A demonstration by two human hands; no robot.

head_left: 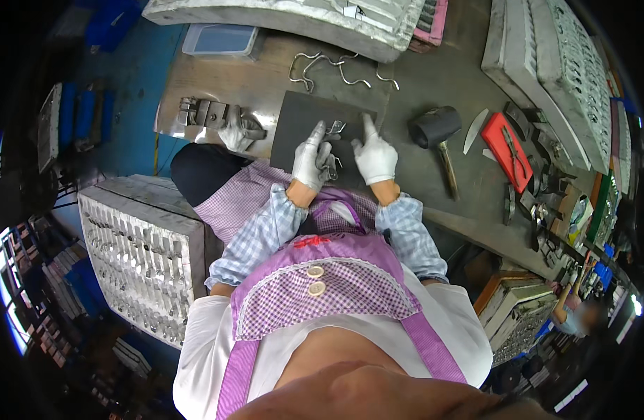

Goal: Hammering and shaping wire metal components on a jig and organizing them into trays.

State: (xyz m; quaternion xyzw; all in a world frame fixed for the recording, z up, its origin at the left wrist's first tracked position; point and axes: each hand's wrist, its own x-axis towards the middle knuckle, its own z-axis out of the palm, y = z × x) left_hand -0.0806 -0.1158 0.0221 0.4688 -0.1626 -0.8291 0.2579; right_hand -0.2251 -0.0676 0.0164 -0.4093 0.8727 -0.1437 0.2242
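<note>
Dark plate [302,112] on the desk [420,87] bears one small bent metal piece [336,128], judged light, stiff and slick, best pinched by its edges, between my wide right grip [375,158] and left grip [311,158], whose closure I cannot tell.

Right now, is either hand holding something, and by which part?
The left hand seems to hold a small bent metal piece; which part it grips is hidden. The right hand appears to hold nothing.

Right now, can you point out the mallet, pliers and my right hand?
Mallet [434,127]: head view, on its black head.
Pliers [511,146]: head view, near their middle.
Right hand [376,159]: head view, on the white glove's back.
</note>
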